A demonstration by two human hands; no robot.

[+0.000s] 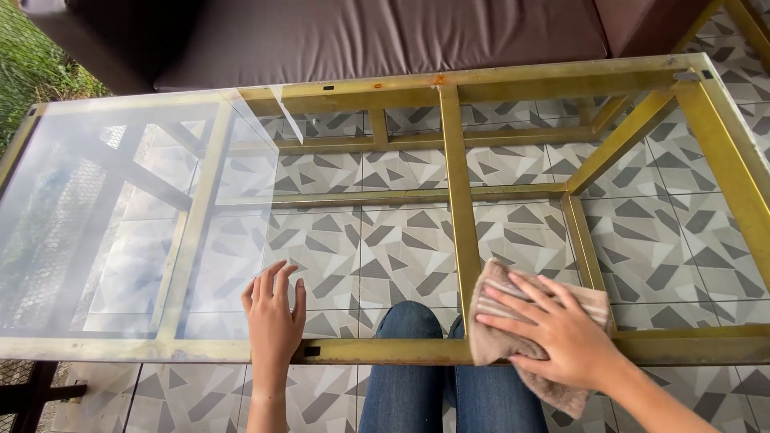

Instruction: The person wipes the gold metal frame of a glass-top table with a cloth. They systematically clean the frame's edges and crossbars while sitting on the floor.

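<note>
Glass-topped table point(377, 240), gold metal frame point(453, 200), seen from above; patterned grey floor tiles point(642, 248) show through the pane. No containers in view.

Right hand point(561, 329) lies flat on a striped beige cloth point(501, 341), fingers point(521, 293) spread wide across it, pressing it onto the glass at the near rail of the frame, just right of the frame's centre bar. Cloth sits under palm and fingers; its edges stick out to the left and below the hand.

Left hand point(274, 317) rests flat on the glass, left of that centre bar, fingers together and extended, holding nothing.

Jeans-clad knees point(425, 385) below the near rail. Brown sofa point(385, 36) beyond the far rail.
</note>
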